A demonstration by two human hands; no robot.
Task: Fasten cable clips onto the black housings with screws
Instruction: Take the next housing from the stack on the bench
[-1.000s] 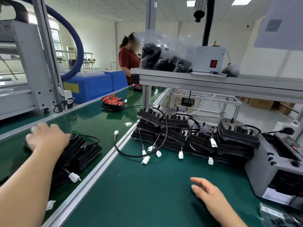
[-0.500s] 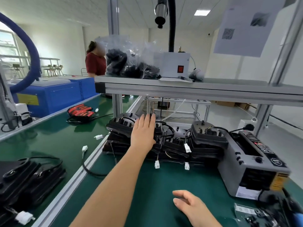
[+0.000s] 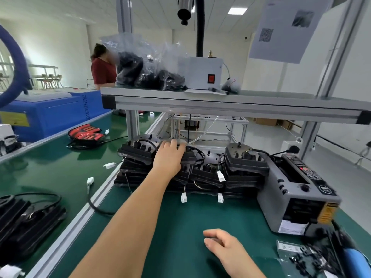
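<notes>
1. Reaching across the green-matted bench [image 3: 180, 227], the person's left hand [image 3: 169, 157] lies on top of the stacked black plastic housings [image 3: 246, 163]. These stand in rows along the bench's far edge, under the aluminium shelf [image 3: 220, 101].
2. Its fingers [image 3: 173, 144] bend over the far side of the top housing in the middle row. The thumb is hidden and the picture is smeared there, so whether the grip is clamped on that housing cannot be told.
3. The right hand [image 3: 224, 245] rests on the mat near the bench's near edge, its grip slack, with fingers softly curled around nothing.
4. Thin cables ending in small white plug connectors [image 3: 183, 197] hang from the front of the housings down to the mat.
5. A grey box-shaped machine [image 3: 297, 199] stands at the bench's right edge, just beside the right end of the rows.
6. A clear bag of small black clips [image 3: 295, 255] lies at the near right corner.
7. Left of the bench, a green conveyor belt [image 3: 50, 167] carries a red-and-black housing [image 3: 86, 133] towards its far end.
8. On the shelf sit a crumpled clear plastic bag of black parts [image 3: 144, 71] and a white box with a red switch [image 3: 202, 73].
</notes>
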